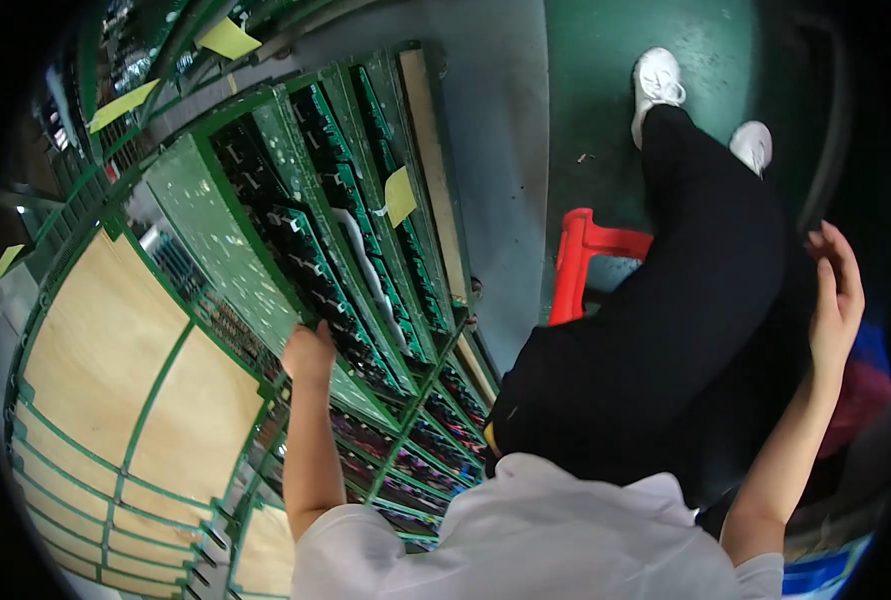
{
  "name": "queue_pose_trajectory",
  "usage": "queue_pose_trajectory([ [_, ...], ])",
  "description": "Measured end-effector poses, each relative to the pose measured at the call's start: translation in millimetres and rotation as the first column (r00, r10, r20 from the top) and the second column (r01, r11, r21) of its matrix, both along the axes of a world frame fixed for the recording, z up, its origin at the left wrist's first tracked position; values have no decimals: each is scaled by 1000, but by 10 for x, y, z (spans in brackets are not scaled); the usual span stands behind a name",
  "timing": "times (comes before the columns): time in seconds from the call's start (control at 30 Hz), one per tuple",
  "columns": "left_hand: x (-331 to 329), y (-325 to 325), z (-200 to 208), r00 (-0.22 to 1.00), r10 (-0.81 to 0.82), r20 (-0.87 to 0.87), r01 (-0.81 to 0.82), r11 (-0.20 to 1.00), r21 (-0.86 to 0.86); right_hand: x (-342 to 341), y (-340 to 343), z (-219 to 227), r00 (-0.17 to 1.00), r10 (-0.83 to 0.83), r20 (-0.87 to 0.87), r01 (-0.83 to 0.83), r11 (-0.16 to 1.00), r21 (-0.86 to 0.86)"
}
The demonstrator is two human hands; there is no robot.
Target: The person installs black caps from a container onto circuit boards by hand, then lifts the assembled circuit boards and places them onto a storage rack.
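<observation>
My left hand [310,352] is closed on the lower edge of a green speckled tray [227,225], with the thumb on the side facing the dark parts. Inside that tray, rows of dark and teal parts [310,255] lie in long slots; they look like circuit boards, but I cannot make out the kind. A yellow paper slip [399,197] hangs on one of the dividers. Off to the right, my right hand [833,290] is raised beside my leg with its fingers loosely bent and apart, and nothing shows in it.
Green metal racks with plywood panels [105,350] stand at the left, carrying more yellow slips [229,38]. Lower compartments [405,475] hold several coloured parts. A red plastic stool [571,265] is by my legs. My white shoes [658,80] rest on the green floor [590,110].
</observation>
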State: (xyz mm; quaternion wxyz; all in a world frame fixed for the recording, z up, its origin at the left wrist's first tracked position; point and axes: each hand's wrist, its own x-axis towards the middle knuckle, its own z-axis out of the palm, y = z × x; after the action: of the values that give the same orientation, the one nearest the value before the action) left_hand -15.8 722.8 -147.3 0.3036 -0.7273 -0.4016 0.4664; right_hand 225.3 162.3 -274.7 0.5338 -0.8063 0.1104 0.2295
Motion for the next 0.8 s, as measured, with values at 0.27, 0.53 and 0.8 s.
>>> queue_pose_trajectory([
  [0.27,0,-39,-175,998,27,53,-32,995,90,528,-397,-190,987,48,-152,-44,999,30],
  [0.53,35,-85,-114,996,71,-47,-61,980,190,680,-651,-432,962,-91,-258,183,916,358],
  [0.8,64,-68,-103,966,220,-133,-176,942,285,753,-878,-673,906,15,-423,90,970,228],
])
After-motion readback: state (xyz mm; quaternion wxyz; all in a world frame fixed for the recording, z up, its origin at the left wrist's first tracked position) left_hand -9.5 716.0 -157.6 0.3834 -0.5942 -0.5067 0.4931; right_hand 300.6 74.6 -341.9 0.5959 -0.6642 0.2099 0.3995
